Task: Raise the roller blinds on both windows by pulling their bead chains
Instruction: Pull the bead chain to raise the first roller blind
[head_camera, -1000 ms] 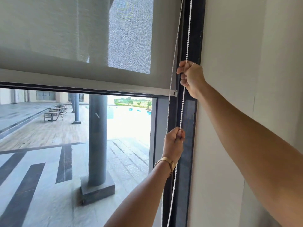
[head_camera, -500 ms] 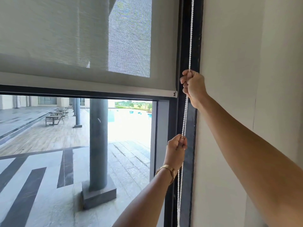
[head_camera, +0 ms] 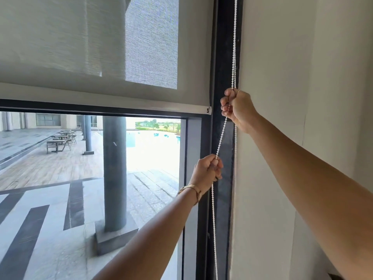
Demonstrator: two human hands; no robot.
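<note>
A grey mesh roller blind [head_camera: 90, 47] covers the upper part of the window, its pale bottom bar [head_camera: 121, 103] a little above mid-height. The white bead chain [head_camera: 234, 47] hangs along the black window frame [head_camera: 222, 57] at the blind's right edge. My right hand [head_camera: 237, 107] is fisted on the chain, level with the bottom bar. My left hand [head_camera: 207, 171], with a gold bracelet on the wrist, grips the same chain lower down and slightly to the left. Between the two fists the chain runs taut on a slant. Below the left hand it hangs loose.
A plain white wall [head_camera: 292, 98] rises right of the frame. Through the glass I see a grey pillar [head_camera: 114, 168], a patterned paved terrace, outdoor tables [head_camera: 60, 140] and a pool.
Both hands have moved down along the chain. The two chain strands, spread apart a second ago, now hang close together. The blind's bottom bar sits lower in view, as the view has tilted up.
</note>
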